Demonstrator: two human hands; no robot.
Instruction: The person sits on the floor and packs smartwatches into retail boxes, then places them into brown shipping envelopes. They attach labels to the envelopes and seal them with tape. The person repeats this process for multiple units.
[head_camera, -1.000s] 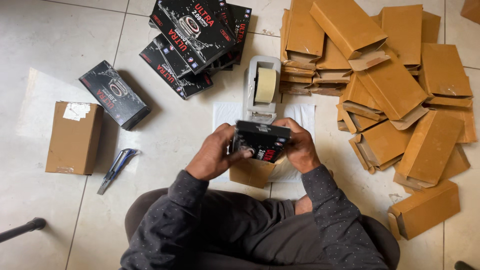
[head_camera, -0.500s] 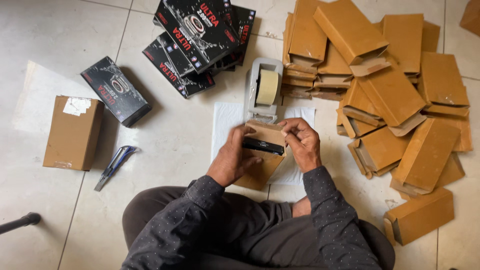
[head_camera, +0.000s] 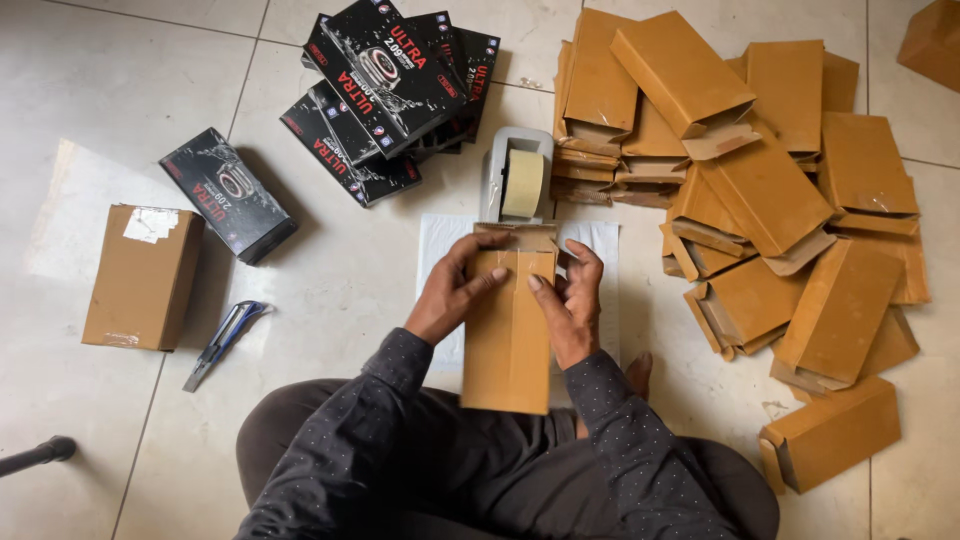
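I am sitting on a tiled floor, holding a long brown cardboard box (head_camera: 508, 340) upright against my lap. My left hand (head_camera: 452, 290) grips its left edge near the top, with a finger pressed on its face. On the right edge is my right hand (head_camera: 572, 300), fingers also on the face. The box's top flaps are folded at the far end. Just beyond it stands a grey tape dispenser (head_camera: 518, 175) with a roll of beige tape. A white sheet (head_camera: 440, 240) lies under the box.
A pile of several brown boxes (head_camera: 760, 190) lies on the right. Several black printed boxes (head_camera: 390, 80) are stacked ahead, one more (head_camera: 228, 195) to the left. A taped brown box (head_camera: 142, 275) and a blue utility knife (head_camera: 225, 340) lie at the left.
A black box that I held before is now out of sight inside the brown box. My hands have moved onto the brown box's face near its folded top.
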